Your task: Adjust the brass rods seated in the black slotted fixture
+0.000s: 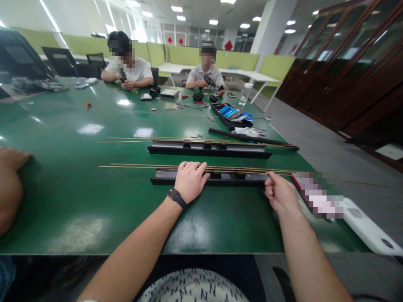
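Note:
A black rail (239,182) with a grey channel lies across the green table in front of me, and several thin brass-coloured rods (135,166) run along its top, sticking out past the left end. My left hand (190,180) is closed over the rail left of its middle, fingers on the far side and thumb on the near side. At the rail's right end my right hand (281,193) is closed, thumb and index finger pinched beside the rods. What lies between those fingertips is hidden. Farther back rests a second black rail (208,152) with similar rods on it.
Beyond the rails lie a black tube (252,137), white gloves (248,132) and a black tray (231,121) of blue items. A white device (362,222) sits at the right edge. Two people work across the table; another person's arm (9,184) rests at left.

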A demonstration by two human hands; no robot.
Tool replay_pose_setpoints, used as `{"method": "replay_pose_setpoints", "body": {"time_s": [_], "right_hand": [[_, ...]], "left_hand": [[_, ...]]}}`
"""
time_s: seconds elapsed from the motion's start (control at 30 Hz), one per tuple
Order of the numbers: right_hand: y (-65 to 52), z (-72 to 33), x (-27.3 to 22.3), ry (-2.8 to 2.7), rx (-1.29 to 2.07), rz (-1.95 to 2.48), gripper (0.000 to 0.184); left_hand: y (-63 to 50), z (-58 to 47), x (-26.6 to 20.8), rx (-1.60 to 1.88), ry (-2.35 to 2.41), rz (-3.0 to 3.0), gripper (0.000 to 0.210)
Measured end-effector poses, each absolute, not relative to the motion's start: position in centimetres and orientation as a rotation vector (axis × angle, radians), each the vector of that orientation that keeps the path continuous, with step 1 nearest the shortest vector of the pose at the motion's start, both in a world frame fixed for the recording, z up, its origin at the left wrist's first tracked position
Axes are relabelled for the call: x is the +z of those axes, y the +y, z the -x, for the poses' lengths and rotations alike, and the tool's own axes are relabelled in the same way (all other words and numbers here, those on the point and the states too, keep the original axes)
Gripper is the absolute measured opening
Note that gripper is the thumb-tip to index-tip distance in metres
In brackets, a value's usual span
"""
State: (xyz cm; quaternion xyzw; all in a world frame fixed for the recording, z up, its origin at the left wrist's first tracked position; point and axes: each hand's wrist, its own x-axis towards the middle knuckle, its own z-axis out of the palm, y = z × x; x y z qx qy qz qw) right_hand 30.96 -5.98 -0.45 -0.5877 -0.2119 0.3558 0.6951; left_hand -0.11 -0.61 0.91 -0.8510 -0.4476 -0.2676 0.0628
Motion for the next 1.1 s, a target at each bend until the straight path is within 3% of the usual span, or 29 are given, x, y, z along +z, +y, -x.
{"method": "replay_pose_setpoints", "body": {"time_s": [0.77,1.1], "right_hand": [[-5.8,-31.7,-0.9,-0.379,0.671,1.372,0.029],[-6.1,-30.7,-0.2,-0.481,0.789,1.299,0.029]], "left_hand": [[-0.6,0.1,0.9,-0.812,-1.351,2.581,0.032],[-0.5,0.2,0.8,-0.816,-1.355,2.577,0.033]]}}
